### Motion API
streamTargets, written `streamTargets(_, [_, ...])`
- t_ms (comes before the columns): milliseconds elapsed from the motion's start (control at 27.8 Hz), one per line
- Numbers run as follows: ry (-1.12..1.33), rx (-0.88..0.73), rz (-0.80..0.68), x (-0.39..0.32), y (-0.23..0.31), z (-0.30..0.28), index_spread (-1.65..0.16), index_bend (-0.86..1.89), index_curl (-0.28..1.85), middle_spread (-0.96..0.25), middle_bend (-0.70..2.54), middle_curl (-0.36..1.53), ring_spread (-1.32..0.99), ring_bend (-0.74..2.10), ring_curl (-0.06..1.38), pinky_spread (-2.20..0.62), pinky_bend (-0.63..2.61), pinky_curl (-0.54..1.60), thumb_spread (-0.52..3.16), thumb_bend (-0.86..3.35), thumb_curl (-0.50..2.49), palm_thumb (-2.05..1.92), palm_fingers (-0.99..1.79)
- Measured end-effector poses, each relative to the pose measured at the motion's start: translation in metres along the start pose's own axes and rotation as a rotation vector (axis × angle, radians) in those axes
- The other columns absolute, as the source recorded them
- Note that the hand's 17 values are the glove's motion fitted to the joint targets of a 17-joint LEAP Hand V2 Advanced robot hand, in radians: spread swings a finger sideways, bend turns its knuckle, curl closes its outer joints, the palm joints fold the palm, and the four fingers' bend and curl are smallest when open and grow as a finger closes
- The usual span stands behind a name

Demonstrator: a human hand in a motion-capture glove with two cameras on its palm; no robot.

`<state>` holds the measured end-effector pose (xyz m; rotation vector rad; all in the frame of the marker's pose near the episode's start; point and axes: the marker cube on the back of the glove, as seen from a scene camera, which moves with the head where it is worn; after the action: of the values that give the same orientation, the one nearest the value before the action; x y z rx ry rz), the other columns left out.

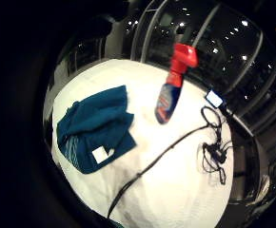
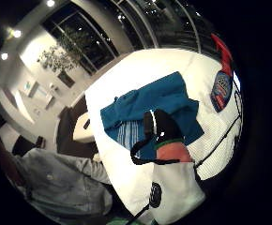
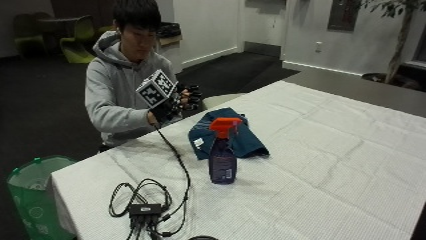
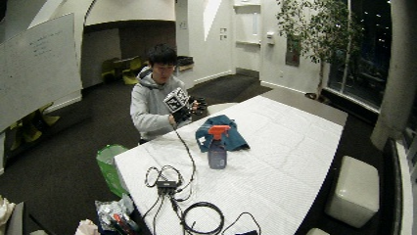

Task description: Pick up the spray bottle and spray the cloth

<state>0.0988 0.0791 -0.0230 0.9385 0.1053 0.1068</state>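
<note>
Standing upright on white tablecloth [image 3: 333, 150]: spray bottle [image 3: 222, 152]; teal cloth [image 3: 229, 132] behind; gloved right hand [image 3: 178, 102] raised, fingers indiscernible.

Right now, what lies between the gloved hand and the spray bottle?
The crumpled blue cloth lies between the black-gloved right hand and the purple, red-topped spray bottle, shown in the outside view.

Cloth [image 3: 226, 132] just behind spray bottle [image 3: 223, 152]; sides open.

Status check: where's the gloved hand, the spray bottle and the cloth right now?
Gloved right hand raised near the chest, holding nothing. Spray bottle upright on the table, untouched. Blue cloth crumpled just behind it. Nothing blocking the reach.
</note>
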Motion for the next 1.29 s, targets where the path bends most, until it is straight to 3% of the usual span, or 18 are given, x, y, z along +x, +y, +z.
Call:
streamTargets(432, [-0.294, 0.166, 0.338, 0.095, -0.022, 0.020, -0.31, 0.06, 0.12, -0.02, 0.30, 0.36, 0.00, 0.39, 0.31, 0.23, 0.51, 0.36, 1.00, 0.01, 0.39, 0.73, 0.17])
streamTargets(755, [-0.484, 0.178, 0.606, 0.150, -0.060, 0.066, -0.29, 0.09, 0.12, 0.01, 0.29, 0.36, 0.00, 0.42, 0.32, 0.22, 0.55, 0.37, 0.98, -0.02, 0.40, 0.75, 0.11])
streamTargets(1043, [-0.740, 0.140, 0.726, 0.157, -0.093, 0.103, -0.28, 0.12, 0.14, 0.03, 0.29, 0.36, 0.01, 0.43, 0.32, 0.21, 0.55, 0.36, 0.95, -0.03, 0.40, 0.76, 0.12])
streamTargets(1187, [-0.808, 0.108, 0.740, 0.156, -0.110, 0.112, -0.28, 0.17, 0.16, 0.04, 0.17, 0.33, 0.00, 0.52, 0.33, 0.20, 0.57, 0.35, 0.93, -0.03, 0.40, 0.76, 0.26])
streamTargets(1295, [-0.813, 0.059, 0.738, 0.153, -0.121, 0.117, -0.25, 0.34, 0.23, -0.01, 0.38, 0.38, -0.05, 0.60, 0.32, 0.11, 0.36, 0.27, 0.90, -0.02, 0.40, 0.78, 0.94])
